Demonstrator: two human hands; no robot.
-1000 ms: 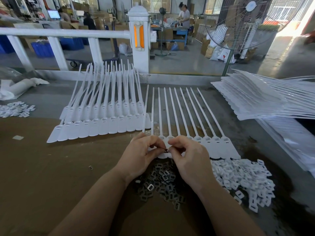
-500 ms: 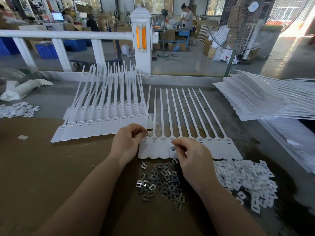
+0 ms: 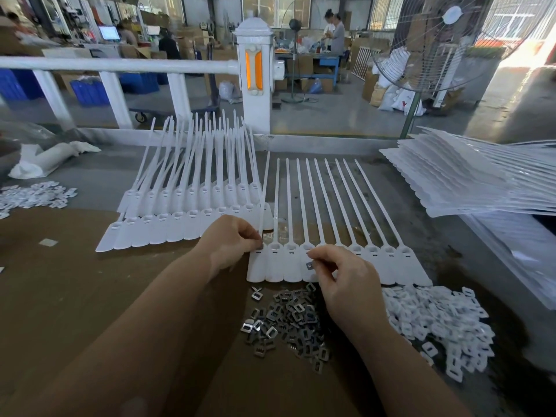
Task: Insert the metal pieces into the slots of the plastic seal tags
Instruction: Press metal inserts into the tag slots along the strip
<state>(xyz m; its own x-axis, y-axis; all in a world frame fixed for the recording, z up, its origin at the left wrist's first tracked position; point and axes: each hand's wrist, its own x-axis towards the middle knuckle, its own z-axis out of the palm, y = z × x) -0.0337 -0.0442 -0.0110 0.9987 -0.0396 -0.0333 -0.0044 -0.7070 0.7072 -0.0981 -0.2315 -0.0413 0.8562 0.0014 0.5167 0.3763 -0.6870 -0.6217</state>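
A joined row of white plastic seal tags [image 3: 379, 260] lies flat in front of me, straps pointing away. My left hand [image 3: 228, 245] has its fingers curled, and the fingertips pinch at the slot of the leftmost tag; whatever they hold is hidden. My right hand [image 3: 346, 284] hovers over the middle tags and pinches a small metal piece [image 3: 310, 265] between thumb and forefinger. A loose pile of metal pieces [image 3: 285, 320] lies just below the row, between my forearms.
Several rows of tags [image 3: 186, 218] are stacked at the left. A heap of small white plastic caps [image 3: 439, 320] lies at the right, with a tall stack of tag sheets [image 3: 466, 182] behind it. A white railing [image 3: 120, 66] and a standing fan [image 3: 436, 40] border the far edge.
My hands were together at the middle tags. The left hand has moved left to the first tag's slot; the right hand has stayed, now holding a metal piece in plain sight.
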